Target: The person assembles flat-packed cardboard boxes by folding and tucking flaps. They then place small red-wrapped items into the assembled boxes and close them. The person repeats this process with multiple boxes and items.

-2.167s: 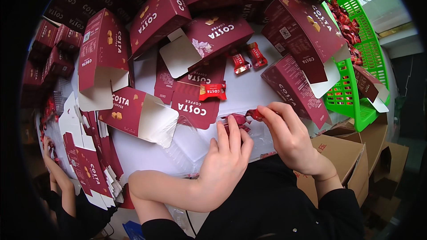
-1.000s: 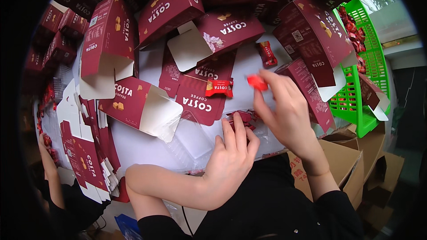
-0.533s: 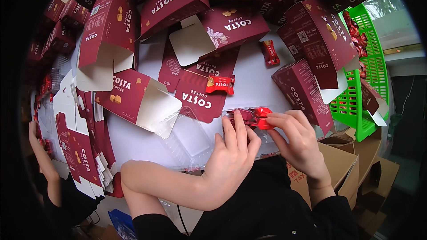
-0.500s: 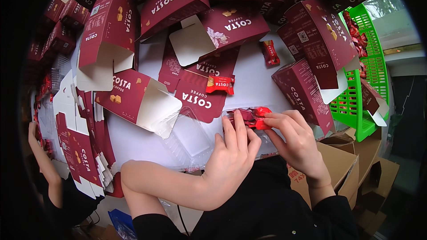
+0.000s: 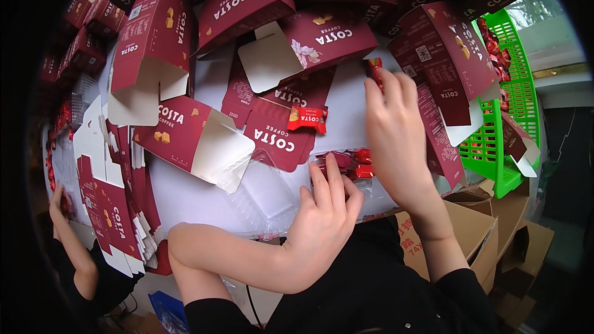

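Observation:
My left hand (image 5: 325, 222) lies with spread fingertips on several dark red and bright red wrapped sweets (image 5: 352, 164) at the front of the table. A clear plastic tray beneath these sweets is mostly hidden. Farther off to the right, my right hand (image 5: 399, 130) stretches its fingers over a single red wrapped sweet (image 5: 374, 67), which they partly cover. Between and beyond the hands, another red wrapped sweet (image 5: 307, 119) rests on flattened maroon cartons (image 5: 278, 142). Left of my left hand is a bare clear plastic tray (image 5: 269, 195).
Open maroon cartons (image 5: 195, 139) and stacked ones (image 5: 328, 34) crowd the back and left. A green basket (image 5: 501, 142) of red sweets stands at right, above brown cardboard boxes (image 5: 461, 226). Folded cartons (image 5: 108, 210) lie at left, beside another person's arm (image 5: 71, 244).
My right hand has left the sweets at the front and moved away to the single sweet farther back. My left hand stays put. The other person's arm has shifted slightly.

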A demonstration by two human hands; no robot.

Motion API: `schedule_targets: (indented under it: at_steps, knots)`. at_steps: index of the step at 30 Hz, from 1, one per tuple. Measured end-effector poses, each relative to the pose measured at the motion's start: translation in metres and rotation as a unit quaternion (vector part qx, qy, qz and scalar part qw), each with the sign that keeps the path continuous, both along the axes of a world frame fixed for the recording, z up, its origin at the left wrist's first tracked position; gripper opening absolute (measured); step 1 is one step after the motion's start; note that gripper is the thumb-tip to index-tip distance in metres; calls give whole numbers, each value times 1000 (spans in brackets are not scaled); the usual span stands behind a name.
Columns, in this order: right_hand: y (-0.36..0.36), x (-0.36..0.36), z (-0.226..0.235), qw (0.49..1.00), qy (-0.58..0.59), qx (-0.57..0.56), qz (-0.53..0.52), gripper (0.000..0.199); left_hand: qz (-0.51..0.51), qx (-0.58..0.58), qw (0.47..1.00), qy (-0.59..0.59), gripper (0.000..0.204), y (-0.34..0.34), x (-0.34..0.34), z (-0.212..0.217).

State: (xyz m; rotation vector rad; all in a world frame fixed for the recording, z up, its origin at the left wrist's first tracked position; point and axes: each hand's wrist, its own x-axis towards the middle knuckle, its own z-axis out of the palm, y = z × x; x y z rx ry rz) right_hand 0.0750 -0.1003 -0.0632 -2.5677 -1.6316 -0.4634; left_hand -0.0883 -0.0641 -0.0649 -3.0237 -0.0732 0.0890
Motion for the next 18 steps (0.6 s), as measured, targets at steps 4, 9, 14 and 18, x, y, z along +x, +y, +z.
schedule_targets:
  at_steps: [4, 9, 14, 18]
  knots:
    - [45, 10, -15, 963, -148, -186, -127, 22, -2, 11, 1000, -1, 34, -1, -1, -1]
    - [51, 34, -40, 965, -122, -197, -123, 34, -7, 11, 1000, -7, 34, -1, -3, -3]
    - [31, 14, -21, 994, -62, -38, -81, 30, -4, 13, 1000, 2, 35, -1, -3, -3]
    - [-12, -4, 4, 984, 120, 106, 82, 28, 0, -7, 1000, 3, 36, 0, -3, 0]
